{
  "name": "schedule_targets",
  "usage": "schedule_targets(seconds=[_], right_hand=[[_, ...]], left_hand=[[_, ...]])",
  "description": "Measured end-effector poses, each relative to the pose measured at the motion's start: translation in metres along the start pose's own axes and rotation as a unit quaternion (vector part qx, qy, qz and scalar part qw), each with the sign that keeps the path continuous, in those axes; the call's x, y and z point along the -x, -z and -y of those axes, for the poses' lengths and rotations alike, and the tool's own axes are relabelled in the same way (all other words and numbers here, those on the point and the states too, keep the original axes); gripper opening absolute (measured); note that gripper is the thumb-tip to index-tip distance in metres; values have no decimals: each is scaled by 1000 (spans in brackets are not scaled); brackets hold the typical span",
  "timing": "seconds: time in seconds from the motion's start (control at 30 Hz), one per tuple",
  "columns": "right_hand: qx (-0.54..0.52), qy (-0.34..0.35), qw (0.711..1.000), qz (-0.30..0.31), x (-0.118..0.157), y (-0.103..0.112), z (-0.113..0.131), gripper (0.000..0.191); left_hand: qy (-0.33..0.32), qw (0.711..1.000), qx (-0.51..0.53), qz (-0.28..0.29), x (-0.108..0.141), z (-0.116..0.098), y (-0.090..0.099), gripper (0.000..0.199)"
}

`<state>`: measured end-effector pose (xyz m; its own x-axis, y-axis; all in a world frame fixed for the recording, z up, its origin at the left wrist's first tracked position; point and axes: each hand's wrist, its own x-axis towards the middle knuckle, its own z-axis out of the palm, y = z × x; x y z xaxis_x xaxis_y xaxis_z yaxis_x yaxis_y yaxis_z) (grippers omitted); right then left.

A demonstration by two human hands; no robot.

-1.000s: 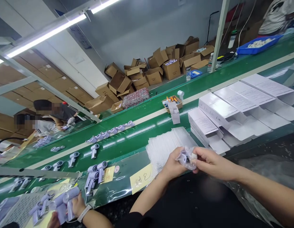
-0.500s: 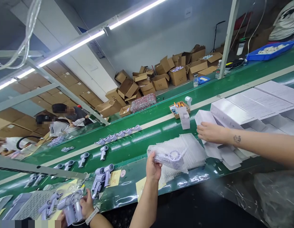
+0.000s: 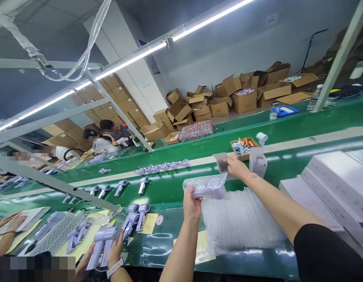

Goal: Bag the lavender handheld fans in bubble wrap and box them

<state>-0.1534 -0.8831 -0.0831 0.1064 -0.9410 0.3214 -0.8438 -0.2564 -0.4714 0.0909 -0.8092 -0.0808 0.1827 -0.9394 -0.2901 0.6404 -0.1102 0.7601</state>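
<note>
My left hand (image 3: 193, 205) is closed around the lower left part of a clear bubble-wrap bag (image 3: 203, 186). Inside it lies a lilac device with a round ring-shaped head, apparently a handheld fan. My right hand (image 3: 238, 166) reaches over the belt and pinches a small flat grey-white piece (image 3: 221, 162); its exact kind is unclear. Just right of that hand, partly behind the wrist, stands a white box (image 3: 257, 162). Below both hands a fanned stack of bubble-wrap bags (image 3: 243, 221) covers the bench.
White boxes (image 3: 331, 176) are piled at the right. Beyond the belt's near lane sits a cardboard tray (image 3: 244, 149) with orange-handled tools. Lilac fans (image 3: 143, 185) lie along the green belt. A co-worker's hands (image 3: 114, 250) hold lilac devices at the left.
My right hand has left the white boxes at the right and moved left across the belt; it now holds the flat piece. The bagged device stays in my left hand. The view has shifted rightward.
</note>
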Motion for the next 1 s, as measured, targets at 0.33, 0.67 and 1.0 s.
schedule_targets(seconds=[0.33,0.67,1.0], right_hand=[[-172,-11,984,47,-31,-97,-72,49],[-279,-59,955,88,-25,-93,-89,50],[-286,-106,948,85,-28,-90,-93,57]], left_hand=[[-148,959,-238,43,-109,59,-86,37],[-115,968,-225,-1,-124,63,-76,39],[-372,636,-661,140,-104,73,-69,28]])
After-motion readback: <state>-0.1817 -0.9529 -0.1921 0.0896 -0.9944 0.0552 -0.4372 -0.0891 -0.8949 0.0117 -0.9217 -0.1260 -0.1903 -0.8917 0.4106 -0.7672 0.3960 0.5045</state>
